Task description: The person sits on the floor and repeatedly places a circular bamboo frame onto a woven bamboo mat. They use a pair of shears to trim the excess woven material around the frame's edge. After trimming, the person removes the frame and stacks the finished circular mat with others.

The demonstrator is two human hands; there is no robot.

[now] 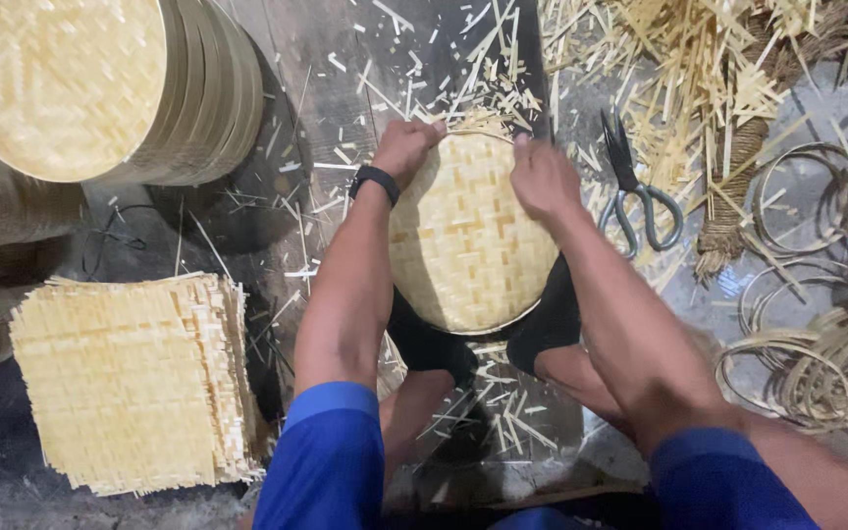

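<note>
Two hands, our left hand (pixel 406 147) and right hand (pixel 542 177), curl their fingers shut over the far rim of the round woven bamboo tray (pixel 468 236), braced upright between our feet (pixel 488 339) on the floor for steadiness.

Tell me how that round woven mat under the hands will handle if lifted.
The round woven mat probably feels light, being thin flat strips. It likely flexes somewhat, though its curved rim may stiffen it. The left hand and right hand press its far edge.
</note>
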